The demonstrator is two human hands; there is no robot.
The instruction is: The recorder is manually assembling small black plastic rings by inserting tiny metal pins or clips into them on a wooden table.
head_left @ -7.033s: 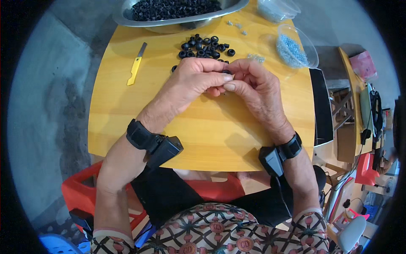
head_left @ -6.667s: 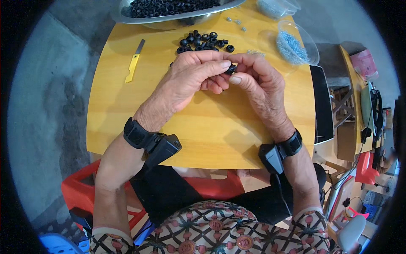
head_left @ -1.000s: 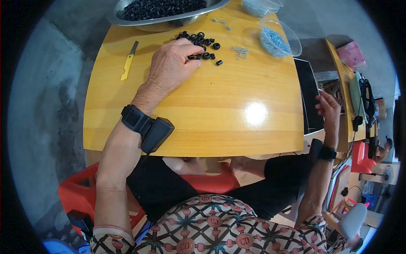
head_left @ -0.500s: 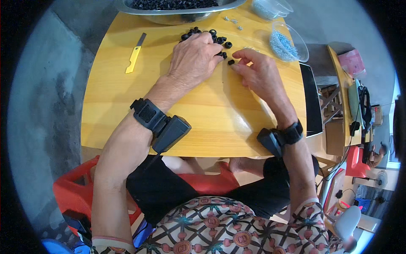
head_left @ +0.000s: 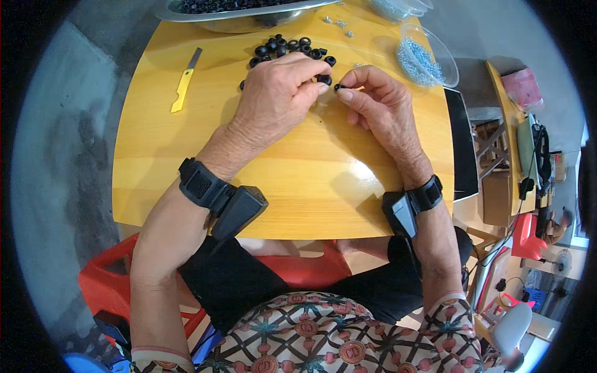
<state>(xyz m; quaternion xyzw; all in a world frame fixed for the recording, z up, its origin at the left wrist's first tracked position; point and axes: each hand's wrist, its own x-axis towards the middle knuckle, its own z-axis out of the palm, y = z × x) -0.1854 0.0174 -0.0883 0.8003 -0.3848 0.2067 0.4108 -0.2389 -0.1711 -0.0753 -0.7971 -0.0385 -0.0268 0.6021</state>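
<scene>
My left hand (head_left: 277, 90) pinches a black ring-shaped rubber piece (head_left: 324, 79) between thumb and forefinger. Close by on the right, my right hand (head_left: 379, 102) grips a smaller black piece (head_left: 339, 87) at its fingertips. The two pieces face each other with a narrow gap between them. Beyond my left hand lies a loose group of round black rubber pieces (head_left: 282, 46), some with visible holes. Part of that group is hidden behind my fingers.
A yellow-handled knife (head_left: 182, 90) rests on the wooden table (head_left: 298, 199) at the left. At the back is a metal basin (head_left: 249, 18) of small dark parts. Clear tubs of small silvery parts (head_left: 418, 61) stand at the right, with a few loose metal parts (head_left: 340, 23) nearby.
My left hand has drawn back from the pile and now shows a black ring in its pinch. My right hand has turned, bringing its small black piece up toward that ring.
</scene>
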